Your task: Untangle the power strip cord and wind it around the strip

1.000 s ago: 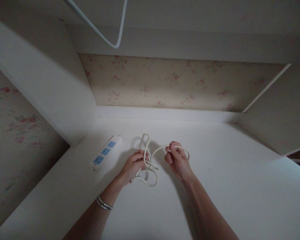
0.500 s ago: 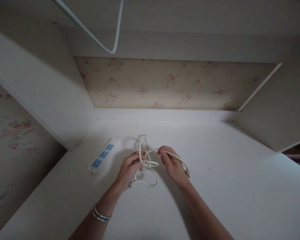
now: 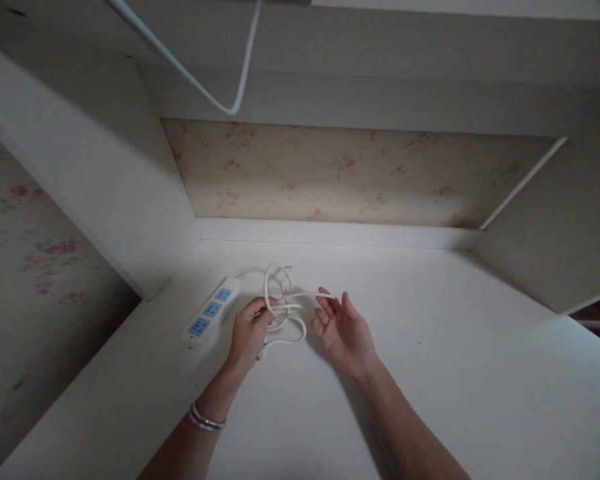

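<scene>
A white power strip with blue sockets lies on the white desk at the left. Its cream cord is gathered in loose loops in front of me. My left hand, with bracelets at the wrist, is closed on the bundle of loops. My right hand is open, palm up and fingers spread, just right of the loops; one strand of the cord runs across its fingertips.
The desk sits in a white alcove with side panels left and right and floral wallpaper behind. A white cable hangs in a loop overhead. A raised ledge runs along the desk's back.
My right hand has let go of the cord and opened, palm up. The loops have drawn together toward my left hand, which moved slightly left.
</scene>
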Demonstrator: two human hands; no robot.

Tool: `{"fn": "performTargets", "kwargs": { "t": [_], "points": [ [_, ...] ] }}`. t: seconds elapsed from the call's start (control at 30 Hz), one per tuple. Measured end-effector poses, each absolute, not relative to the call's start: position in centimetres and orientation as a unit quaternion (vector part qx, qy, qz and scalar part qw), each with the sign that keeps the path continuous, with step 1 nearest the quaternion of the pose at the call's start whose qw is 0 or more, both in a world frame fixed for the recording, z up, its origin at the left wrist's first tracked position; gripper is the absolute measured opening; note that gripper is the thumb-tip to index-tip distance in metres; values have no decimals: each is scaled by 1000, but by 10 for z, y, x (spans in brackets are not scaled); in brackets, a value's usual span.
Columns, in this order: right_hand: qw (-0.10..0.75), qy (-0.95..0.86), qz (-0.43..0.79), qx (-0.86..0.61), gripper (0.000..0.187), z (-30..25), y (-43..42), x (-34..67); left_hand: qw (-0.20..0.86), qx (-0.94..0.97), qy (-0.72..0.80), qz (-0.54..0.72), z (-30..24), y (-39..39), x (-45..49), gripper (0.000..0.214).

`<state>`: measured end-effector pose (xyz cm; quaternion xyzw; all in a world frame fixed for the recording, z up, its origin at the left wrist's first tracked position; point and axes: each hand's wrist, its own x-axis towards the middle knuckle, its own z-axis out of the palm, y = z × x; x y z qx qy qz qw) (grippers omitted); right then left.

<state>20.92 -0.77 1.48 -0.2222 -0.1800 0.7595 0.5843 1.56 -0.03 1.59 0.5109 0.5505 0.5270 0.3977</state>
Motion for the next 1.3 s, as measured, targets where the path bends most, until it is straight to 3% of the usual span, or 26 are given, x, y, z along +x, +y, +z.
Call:
{"fn": "performTargets", "kwargs": {
  "t": [0.17,0.37,0.57,0.73,0.83,1.07,1.3],
  "points": [
    [688,-107,679,-233,4,-5,11,238,398,531,550,507,10,1,16,20],
    [740,-206,568,-296,21,3,11,233,408,573,509,496,11,1,17,17],
    [713,-350,511,-328,17,19,-4,213,395,584,480,522,20,-2,18,16],
    [610,-512,452,-402,17,13,-13,202,418,608,439,513,18,-9,24,13],
    [542,-563,472,-409,19,13,-16,197,436,618,409,511,17,-11,27,12],
    [447,-512,645,-351,25,16,-17,197,519,617,362,467,18,-14,37,11],
    [492,-314,746,-319,46,10,-7,205,497,586,407,494,15,-10,31,10]
  ]
}}
